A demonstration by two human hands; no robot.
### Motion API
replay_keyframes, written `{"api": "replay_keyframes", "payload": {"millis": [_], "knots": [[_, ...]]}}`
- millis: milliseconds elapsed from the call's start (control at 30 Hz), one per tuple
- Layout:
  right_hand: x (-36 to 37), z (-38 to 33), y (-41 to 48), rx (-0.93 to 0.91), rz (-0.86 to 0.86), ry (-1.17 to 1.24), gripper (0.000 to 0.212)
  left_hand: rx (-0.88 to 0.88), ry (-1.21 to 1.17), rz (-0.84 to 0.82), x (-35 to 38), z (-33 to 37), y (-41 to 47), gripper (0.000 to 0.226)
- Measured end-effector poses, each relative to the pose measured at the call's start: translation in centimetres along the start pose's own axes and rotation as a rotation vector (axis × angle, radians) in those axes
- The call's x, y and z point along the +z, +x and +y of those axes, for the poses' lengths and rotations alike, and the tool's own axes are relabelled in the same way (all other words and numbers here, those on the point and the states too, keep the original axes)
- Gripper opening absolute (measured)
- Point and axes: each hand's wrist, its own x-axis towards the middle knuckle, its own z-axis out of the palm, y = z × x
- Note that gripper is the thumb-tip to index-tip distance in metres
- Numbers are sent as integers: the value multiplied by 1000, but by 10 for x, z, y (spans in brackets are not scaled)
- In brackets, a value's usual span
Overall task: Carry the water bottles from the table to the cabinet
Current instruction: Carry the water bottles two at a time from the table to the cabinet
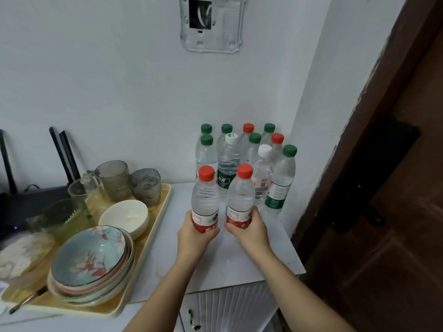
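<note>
While both forearms reach forward side by side from the bottom edge, each hand grips a water bottle low on its body. The left hand (pixel 195 232) curls its fingers round the label of the left bottle (pixel 205 195), thumb towards the middle. The right hand (pixel 249 230) wraps the right bottle (pixel 240 195) the same way, mirrored. Both bottles stand upright, just beside each other, red caps on, over the white cabinet top (pixel 251 259). Their bases are hidden behind the hands, so I cannot tell whether they touch the surface.

Each held bottle wears a red and white label with white characters on the red band, partly covered by fingers and not readable. Behind them, a cluster of bottles (pixel 229 161) stands in the corner against the wall, with green, red and white caps. One white-capped bottle there carries a dark green label with white characters, too blurred to read. The green-capped bottle (pixel 281 178) at the right edge has a green and white label with small print.

To the left lies a cream tray (pixel 167 195) holding bowls and glasses.
</note>
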Motion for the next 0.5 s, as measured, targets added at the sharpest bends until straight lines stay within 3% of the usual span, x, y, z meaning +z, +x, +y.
{"api": "replay_keyframes", "payload": {"millis": [233,333,500], "knots": [[-11,1,12,-102,-47,-325,82,50,201,-69,-2,-5,17,50],[-10,3,15,-128,8,-302,75,70,246,-43,0,-3,22,49],[-1,3,29,-183,31,-381,50,89,159,0,14,7,33,66]]}}
